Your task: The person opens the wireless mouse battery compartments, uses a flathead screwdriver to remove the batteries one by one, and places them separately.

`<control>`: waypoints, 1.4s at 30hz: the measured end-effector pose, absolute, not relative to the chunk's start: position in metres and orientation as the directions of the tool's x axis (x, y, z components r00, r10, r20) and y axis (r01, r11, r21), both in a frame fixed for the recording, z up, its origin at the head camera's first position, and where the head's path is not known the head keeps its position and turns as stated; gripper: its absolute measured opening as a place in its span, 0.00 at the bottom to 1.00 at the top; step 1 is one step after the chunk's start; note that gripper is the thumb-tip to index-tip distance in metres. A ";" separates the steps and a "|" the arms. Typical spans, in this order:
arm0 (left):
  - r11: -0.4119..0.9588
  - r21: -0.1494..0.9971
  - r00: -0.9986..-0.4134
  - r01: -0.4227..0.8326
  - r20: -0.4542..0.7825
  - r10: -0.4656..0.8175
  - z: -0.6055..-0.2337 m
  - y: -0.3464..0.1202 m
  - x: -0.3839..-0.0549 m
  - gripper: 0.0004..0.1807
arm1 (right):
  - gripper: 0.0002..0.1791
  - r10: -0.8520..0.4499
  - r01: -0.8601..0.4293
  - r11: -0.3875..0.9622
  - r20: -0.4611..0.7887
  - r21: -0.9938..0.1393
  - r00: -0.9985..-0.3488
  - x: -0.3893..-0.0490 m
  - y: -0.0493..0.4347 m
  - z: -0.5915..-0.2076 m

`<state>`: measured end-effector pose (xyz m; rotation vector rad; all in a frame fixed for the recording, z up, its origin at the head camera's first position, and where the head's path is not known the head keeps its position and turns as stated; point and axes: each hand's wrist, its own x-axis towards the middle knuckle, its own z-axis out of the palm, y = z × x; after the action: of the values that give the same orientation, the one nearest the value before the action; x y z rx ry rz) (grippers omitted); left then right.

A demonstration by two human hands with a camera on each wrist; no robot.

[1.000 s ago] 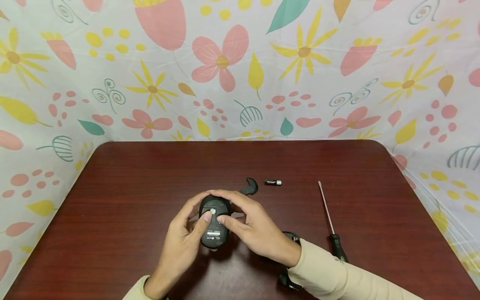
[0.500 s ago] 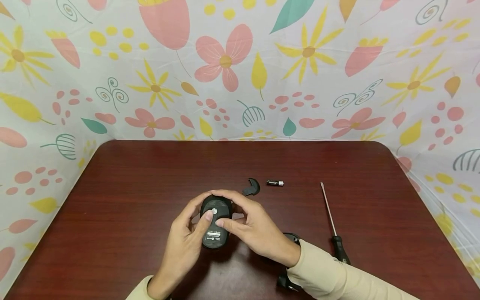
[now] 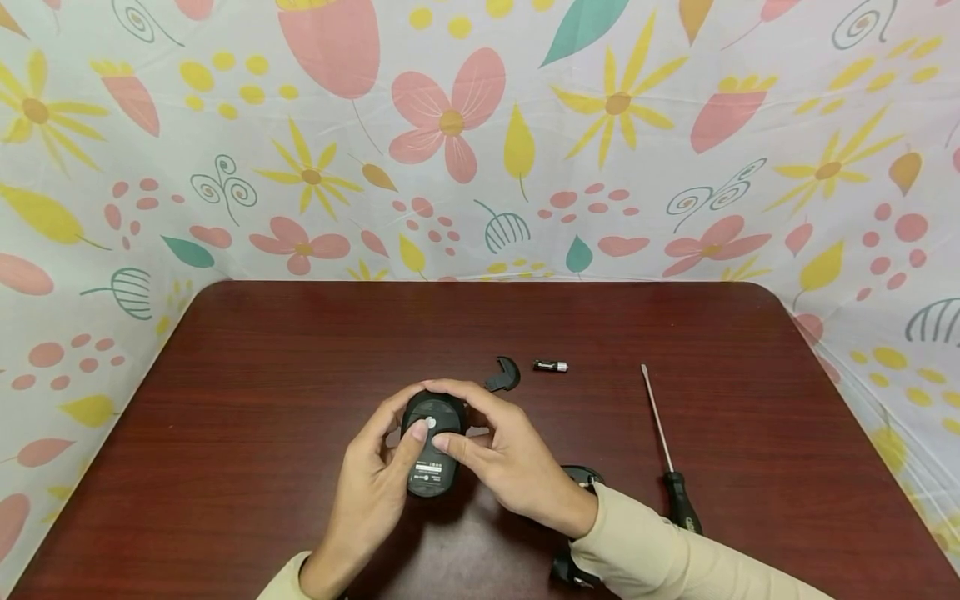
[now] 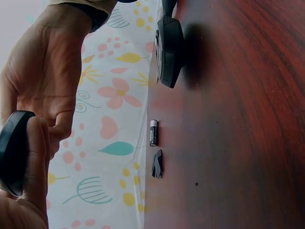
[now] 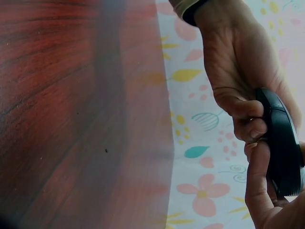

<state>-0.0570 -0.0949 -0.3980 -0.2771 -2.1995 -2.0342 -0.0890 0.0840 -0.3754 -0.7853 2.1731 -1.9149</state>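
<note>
The black, rounded plastic computer mouse (image 3: pixel 432 479) was in the air above the glossy red-brown wood-grain table (image 3: pixel 285 367), its flat underside and printed label turned up towards the head camera. Both bare hands had hold of it. The left hand (image 3: pixel 375 479) gripped its left side, fingers curled round the far end and thumb lying on the underside just beside a small pale round spot; whether the thumb touched that spot was too small to tell. The right hand (image 3: pixel 517 462) gripped the other side, its thumb resting on the underside near the middle. Each hand was closed in as far as the mouse's body allowed, and the wrist views showed bent fingers round its curved shell.

The step in hand looked like thumb work on that underside. Done well, it seemed to call for the curled fingers to serve as a firm rest while the thumbs bore down evenly; too much force from one thumb might have tipped the smooth shell sideways. Keeping the thumb tips off the pale spot would have left it easier to see, and holding the mouse low would have made a slip less costly.

Placing mattered too: the black crescent-shaped plastic piece (image 3: pixel 511 377) lay near the right hand's fingers, with the small black-and-silver cylindrical battery (image 3: pixel 550 366) just beyond, so a sweeping elbow or wrist could have knocked them. The long steel-shafted screwdriver with a black handle (image 3: pixel 679 497) lay well apart from the mouse, near the right sleeve
</note>
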 end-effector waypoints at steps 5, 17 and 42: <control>0.059 0.973 -0.974 0.223 0.220 0.050 -0.399 -0.095 -0.056 0.20 | 0.28 -0.457 -0.289 0.064 0.229 -0.955 -0.860 -0.089 0.084 -0.376; 0.037 0.972 -0.971 0.231 0.227 0.074 -0.398 -0.095 -0.055 0.20 | 0.27 -0.429 -0.297 0.078 0.237 -0.952 -0.872 -0.091 0.085 -0.371; 0.210 0.946 -0.967 0.246 0.225 0.120 -0.403 -0.112 -0.056 0.19 | 0.13 -0.399 -0.487 0.385 0.334 -0.784 -0.854 -0.107 0.081 -0.357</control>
<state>-0.0564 -0.1124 -0.4030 -0.3592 -2.3627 -1.8788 -0.1065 0.0815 -0.3565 -0.8629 2.6881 -1.5731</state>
